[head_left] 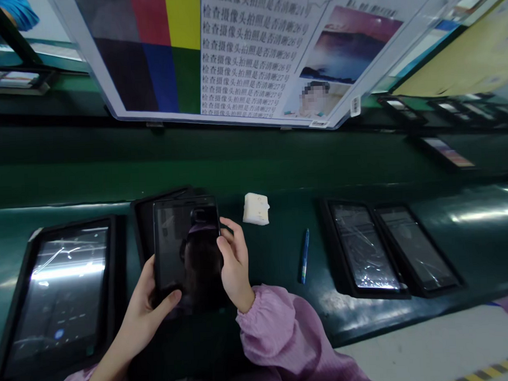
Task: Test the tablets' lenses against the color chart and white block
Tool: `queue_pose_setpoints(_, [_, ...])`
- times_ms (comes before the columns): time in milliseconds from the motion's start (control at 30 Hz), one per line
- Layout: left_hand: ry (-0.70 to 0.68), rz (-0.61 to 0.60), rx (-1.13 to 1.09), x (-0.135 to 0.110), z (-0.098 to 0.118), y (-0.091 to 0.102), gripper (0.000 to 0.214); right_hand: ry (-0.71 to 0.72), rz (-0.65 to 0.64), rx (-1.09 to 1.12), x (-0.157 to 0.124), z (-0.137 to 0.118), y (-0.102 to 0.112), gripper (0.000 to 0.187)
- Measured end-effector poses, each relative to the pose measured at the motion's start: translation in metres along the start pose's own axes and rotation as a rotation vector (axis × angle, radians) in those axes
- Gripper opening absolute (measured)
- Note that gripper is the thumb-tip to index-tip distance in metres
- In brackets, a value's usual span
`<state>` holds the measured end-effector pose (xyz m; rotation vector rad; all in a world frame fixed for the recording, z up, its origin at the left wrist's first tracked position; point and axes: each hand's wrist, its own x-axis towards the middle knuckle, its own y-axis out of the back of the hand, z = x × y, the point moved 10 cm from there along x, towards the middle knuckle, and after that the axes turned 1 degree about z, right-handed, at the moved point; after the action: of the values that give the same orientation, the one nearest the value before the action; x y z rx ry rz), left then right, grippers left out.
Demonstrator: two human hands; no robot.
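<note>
A tablet [172, 250] with a dark, reflective screen is held up between both my hands. My left hand [147, 307] grips its lower left side, the thumb lying over the screen's lower part. At the upper right edge, my right hand [234, 259] closes around the side, with thumb and fingers at the rim. Partly hidden behind the tablet is a black tray [143, 218] on the bench. A small white block [255, 208] sits just beyond my right hand, and a blue pen [304, 257] lies farther right.
On the left, a black tray holds a lit tablet [60, 289]. Two more trays with film-covered tablets [366, 247] [418, 248] lie on the right of the green bench [280, 324]. A printed chart [248, 61] stands upright at the back. Several devices [448, 151] rest on the far right shelf.
</note>
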<state>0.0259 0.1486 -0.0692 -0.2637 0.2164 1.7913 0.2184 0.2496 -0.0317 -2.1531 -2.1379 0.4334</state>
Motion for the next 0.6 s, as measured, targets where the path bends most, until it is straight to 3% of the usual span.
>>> queue_pose_setpoints(400, [0.053, -0.004, -0.044, -0.005, 0.001, -0.002, 0.078, -0.096, -0.073, 0.064, -0.008, 0.011, -0.002, 0.036])
queue_pose_setpoints(600, [0.073, 0.059, 0.001, -0.001, 0.0, 0.0, 0.069, -0.109, -0.084, 0.085, -0.008, 0.012, -0.002, 0.035])
